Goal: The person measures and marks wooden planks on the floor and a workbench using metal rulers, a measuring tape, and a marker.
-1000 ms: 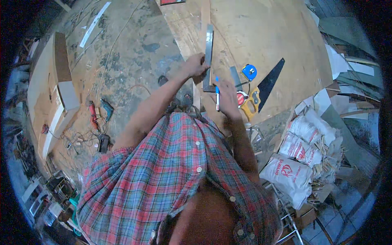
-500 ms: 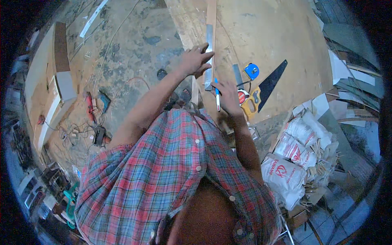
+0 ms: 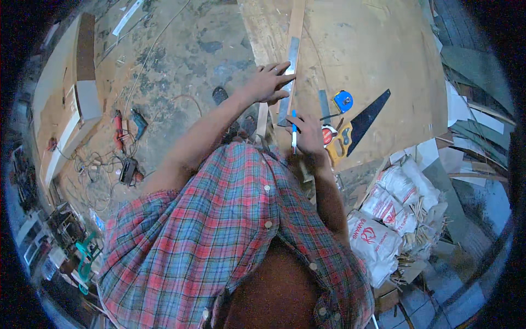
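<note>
A metal ruler (image 3: 292,50) lies lengthwise along a narrow wooden strip (image 3: 297,22) on a large plywood sheet (image 3: 383,55). My left hand (image 3: 267,85) rests over the ruler with its fingers spread, the fingertips touching its face. Close to the ruler's near end, my right hand (image 3: 308,136) holds a blue-and-white pen (image 3: 294,129) between its fingers. The pen's blue end points away from me, its other end toward me. Just right of that hand lie a red-and-white tape measure (image 3: 328,134) and a handsaw with a yellow handle (image 3: 338,143).
A blue tape measure (image 3: 343,101) and a second flat metal strip (image 3: 323,101) lie on the plywood. White sacks (image 3: 374,237) and thin sticks are piled at the right. Red and teal power tools (image 3: 118,129) with tangled cords sit on the floor at left, beside a long panel (image 3: 87,101).
The whole view has shifted slightly, so the ruler and both hands appear a little farther right. My left hand stays on the ruler and my right keeps hold of the pen.
</note>
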Demonstrator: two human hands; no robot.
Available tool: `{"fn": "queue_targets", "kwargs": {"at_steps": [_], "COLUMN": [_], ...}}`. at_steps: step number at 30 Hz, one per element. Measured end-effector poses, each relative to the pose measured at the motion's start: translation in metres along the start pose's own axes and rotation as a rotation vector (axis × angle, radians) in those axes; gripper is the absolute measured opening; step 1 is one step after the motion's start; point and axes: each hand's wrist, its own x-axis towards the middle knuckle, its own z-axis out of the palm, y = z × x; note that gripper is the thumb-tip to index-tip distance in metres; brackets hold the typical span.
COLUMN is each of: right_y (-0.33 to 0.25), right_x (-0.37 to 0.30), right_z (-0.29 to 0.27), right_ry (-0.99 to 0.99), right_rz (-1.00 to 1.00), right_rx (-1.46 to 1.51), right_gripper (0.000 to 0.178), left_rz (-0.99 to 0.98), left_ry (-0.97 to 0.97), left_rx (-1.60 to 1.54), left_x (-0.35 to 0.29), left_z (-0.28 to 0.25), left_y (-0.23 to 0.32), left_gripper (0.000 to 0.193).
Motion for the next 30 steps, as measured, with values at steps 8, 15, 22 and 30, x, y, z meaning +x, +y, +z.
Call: {"fn": "queue_targets", "kwargs": {"at_steps": [8,15,22,30], "right_y": [-0.003,0.001,0.005,0.007], "right_x": [0.003,0.006,0.007,0.009], "right_z": [0.001,0.001,0.004,0.001], "right_ry": [0.054,0.03,0.084,0.009], "right_rz": [0.094,0.072,0.014,0.045], "right_rx": [-0.052,-0.011,-0.039,-0.008], "right_gripper": [0.04,0.039,0.041,0.041], "left_rz": [-0.081,-0.086,-0.044,-0.042], "left_ry": [0.026,-0.011,-0.072,-0.084], "left_rx": [-0.017,-0.023,0.023,0.024], "left_x": [0.0,0.001,0.005,0.004], "left_z": [0.004,0.003,0.001,-0.002], "left_y": [0.004,-0.003,-0.007,-0.004], "left_gripper": [0.066,0.071,0.077,0.078]}}
